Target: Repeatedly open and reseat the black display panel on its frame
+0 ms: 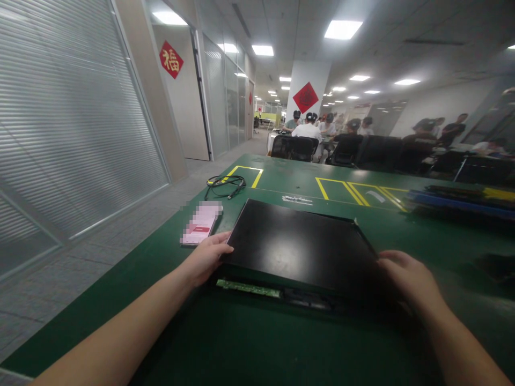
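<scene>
A flat black display panel [298,241] is in front of me, its dark face up with a ceiling light reflected in it. My left hand [209,254] grips its left edge, thumb on top and fingers at the side. At the right edge, my right hand [408,271] is closed on the panel, its fingertips partly hidden. Along the near side a green circuit board strip [248,288] shows in a dark frame below the panel. Whether the panel rests on that frame or is held just above it, I cannot tell.
A phone [201,224] lies left of the panel, with a coiled black cable [226,185] behind it. Yellow tape [338,187] marks the green table [100,321]. Dark and blue items [462,201] lie at the far right. People [308,128] sit beyond the table among black chairs.
</scene>
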Tool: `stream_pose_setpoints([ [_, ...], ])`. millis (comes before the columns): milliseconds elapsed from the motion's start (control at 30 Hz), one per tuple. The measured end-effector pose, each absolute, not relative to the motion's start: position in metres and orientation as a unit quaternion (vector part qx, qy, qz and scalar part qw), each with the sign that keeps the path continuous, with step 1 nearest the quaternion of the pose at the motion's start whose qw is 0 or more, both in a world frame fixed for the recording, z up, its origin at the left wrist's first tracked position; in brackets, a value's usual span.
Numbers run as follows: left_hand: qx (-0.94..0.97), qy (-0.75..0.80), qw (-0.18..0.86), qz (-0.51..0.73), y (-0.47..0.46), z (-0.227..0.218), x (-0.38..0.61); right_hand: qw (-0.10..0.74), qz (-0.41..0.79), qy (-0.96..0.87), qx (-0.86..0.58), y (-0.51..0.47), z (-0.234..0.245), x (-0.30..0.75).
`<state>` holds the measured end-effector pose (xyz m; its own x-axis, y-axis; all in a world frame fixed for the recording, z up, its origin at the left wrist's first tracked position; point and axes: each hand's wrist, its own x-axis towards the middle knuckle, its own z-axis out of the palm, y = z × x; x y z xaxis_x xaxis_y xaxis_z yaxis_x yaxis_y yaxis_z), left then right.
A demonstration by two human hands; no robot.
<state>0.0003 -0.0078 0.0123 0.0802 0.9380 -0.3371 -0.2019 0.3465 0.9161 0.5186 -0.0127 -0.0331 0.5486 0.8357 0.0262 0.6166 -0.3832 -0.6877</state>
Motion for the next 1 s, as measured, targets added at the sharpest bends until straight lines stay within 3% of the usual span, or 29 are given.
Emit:
stream_pose_setpoints([
  [1000,0.337,0.515,0.629,0.475,-0.011,0.015,0.006,0.286,0.149,-0.453,-0.831,-0.016,-0.027,0.512],
])
